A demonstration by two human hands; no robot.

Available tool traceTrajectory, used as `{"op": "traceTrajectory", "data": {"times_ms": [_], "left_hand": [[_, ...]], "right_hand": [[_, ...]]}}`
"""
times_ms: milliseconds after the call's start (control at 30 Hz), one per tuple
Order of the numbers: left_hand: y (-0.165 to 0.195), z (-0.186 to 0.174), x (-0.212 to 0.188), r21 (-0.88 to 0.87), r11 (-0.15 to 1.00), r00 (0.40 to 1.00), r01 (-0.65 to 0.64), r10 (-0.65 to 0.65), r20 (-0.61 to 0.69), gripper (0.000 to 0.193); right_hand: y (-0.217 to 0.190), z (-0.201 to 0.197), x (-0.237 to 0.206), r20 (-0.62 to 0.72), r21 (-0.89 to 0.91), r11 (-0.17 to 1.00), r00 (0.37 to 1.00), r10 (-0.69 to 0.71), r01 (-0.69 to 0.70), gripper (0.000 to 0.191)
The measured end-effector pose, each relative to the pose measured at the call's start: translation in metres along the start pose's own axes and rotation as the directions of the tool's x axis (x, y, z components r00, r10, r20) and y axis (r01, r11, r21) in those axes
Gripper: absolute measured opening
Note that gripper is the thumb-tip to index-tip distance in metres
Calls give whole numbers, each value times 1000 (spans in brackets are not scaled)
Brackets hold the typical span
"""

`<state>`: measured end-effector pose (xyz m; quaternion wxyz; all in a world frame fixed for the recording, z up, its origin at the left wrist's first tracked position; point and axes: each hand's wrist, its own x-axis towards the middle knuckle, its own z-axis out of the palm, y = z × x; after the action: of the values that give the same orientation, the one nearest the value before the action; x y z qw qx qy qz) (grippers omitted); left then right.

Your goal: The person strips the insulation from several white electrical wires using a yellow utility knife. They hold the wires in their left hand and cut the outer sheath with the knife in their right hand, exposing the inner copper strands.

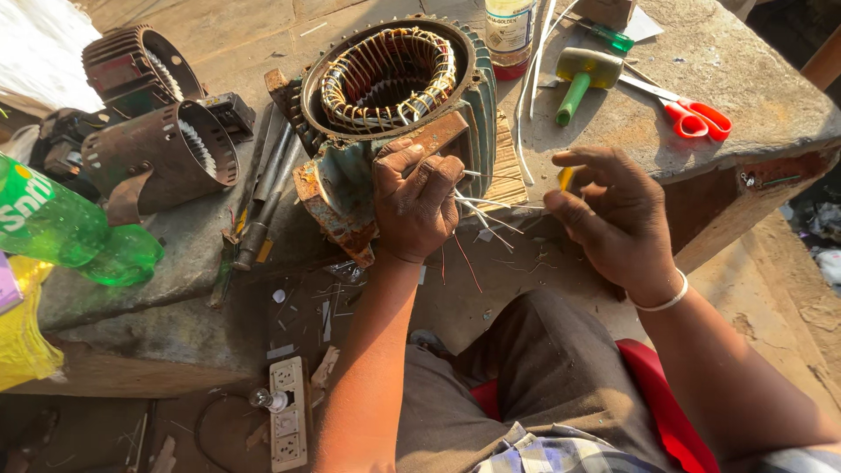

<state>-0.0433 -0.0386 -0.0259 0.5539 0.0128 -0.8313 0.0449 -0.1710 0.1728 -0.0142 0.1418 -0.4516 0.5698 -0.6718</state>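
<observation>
Left hand point(415, 203) bent at wrist, palm down, fingers curled over the near rusty edge of the motor stator point(385, 105), pinching thin white sleeved wires point(480, 208). Stator sits tilted on counter point(263, 44), copper windings facing up. Right hand point(613, 219) to its right, loosely cupped, thumb and forefinger pinching a small yellow piece point(566, 178). Mallet point(582, 74) and red scissors point(688, 112) far right.

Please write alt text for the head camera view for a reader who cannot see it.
A person's left hand grips white wire leads coming from a teal motor stator with copper windings, while the right hand pinches a small yellow piece. A mallet and red-handled scissors lie on the stone bench.
</observation>
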Motion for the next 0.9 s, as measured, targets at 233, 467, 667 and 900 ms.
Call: {"op": "traceTrajectory", "data": {"times_ms": [233,467,667,900], "left_hand": [[2,-4,2,2,1000,1000,1,-1,21,28],[1,-8,4,-27,1000,1000,-6,6,19,27],[-2,-2,-1,6,1000,1000,-18,18,19,27],[-1,-3,0,2,1000,999,-29,29,16,29]], "right_hand": [[14,29,21,155,-42,990,980,-126,134,40],[3,25,16,113,-128,943,949,-295,308,27],[-1,-8,6,-17,130,989,997,-70,71,23],[3,22,29,92,-515,844,989,-118,148,17]]}}
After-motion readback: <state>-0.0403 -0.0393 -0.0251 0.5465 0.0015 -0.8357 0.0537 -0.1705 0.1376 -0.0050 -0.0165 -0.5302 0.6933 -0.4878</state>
